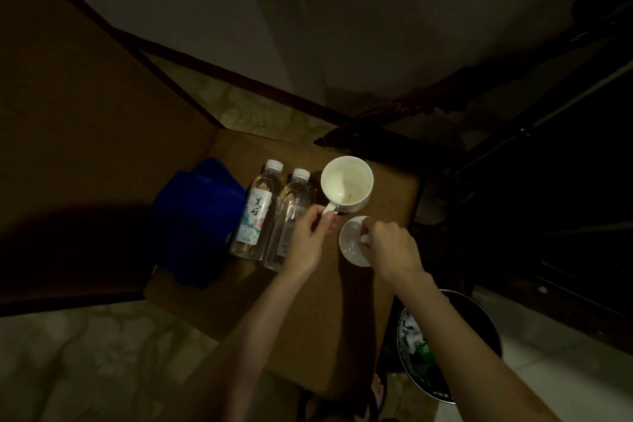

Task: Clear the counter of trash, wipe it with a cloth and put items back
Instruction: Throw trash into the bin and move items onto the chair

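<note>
On the small brown counter stand two white mugs. My left hand pinches the handle of the farther mug, which stands upright and looks empty. My right hand grips the handle of the nearer mug, partly hiding it. Two clear water bottles with white caps stand side by side left of the mugs, one labelled and one plain. A blue cloth lies crumpled at the counter's left edge.
A round bin holding trash stands on the floor right of the counter. A dark wooden panel rises on the left, dark furniture on the right. Pale tiled floor lies below.
</note>
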{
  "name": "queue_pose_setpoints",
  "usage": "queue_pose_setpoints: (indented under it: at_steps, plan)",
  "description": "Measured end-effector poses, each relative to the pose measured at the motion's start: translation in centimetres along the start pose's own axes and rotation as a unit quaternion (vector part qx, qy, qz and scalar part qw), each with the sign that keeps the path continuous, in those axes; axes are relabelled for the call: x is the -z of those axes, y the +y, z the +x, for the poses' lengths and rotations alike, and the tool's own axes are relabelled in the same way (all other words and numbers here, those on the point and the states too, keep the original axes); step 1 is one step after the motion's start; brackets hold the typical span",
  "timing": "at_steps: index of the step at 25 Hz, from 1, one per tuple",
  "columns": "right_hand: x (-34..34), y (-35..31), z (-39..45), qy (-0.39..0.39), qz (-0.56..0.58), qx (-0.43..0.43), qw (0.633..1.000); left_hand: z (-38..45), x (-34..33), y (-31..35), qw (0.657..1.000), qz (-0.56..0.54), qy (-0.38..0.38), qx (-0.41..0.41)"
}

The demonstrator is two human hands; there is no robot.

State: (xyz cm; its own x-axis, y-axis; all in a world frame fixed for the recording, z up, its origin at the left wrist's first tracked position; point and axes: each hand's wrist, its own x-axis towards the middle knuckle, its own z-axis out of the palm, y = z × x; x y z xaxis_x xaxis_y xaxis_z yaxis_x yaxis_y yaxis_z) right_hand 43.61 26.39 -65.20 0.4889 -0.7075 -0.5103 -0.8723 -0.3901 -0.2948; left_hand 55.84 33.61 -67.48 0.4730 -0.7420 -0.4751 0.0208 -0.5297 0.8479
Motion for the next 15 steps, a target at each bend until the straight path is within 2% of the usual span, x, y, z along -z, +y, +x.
queue_pose_setpoints:
  at_steps: [5,9,12,15]
  plan:
    - [1.0,-0.1,-1.4,-0.02,0.029,-0.016,0.999,-0.6,0.9,0.7,0.999,0.025,-0.025,0.03]
    - [3.6,-0.2,-4.0,-0.026,0.084,-0.018,0.996,-2.8,2.5,3.2,0.997,0.038,-0.009,0.067]
    - [6.4,-0.8,-6.7,-0.026,0.083,-0.002,0.996,-6.1,4.2,6.7,0.989,0.12,-0.043,0.073]
    - [9.8,-2.1,-9.8,-0.036,0.064,0.012,0.997,-9.4,6.2,11.1,0.959,0.256,-0.11,0.051]
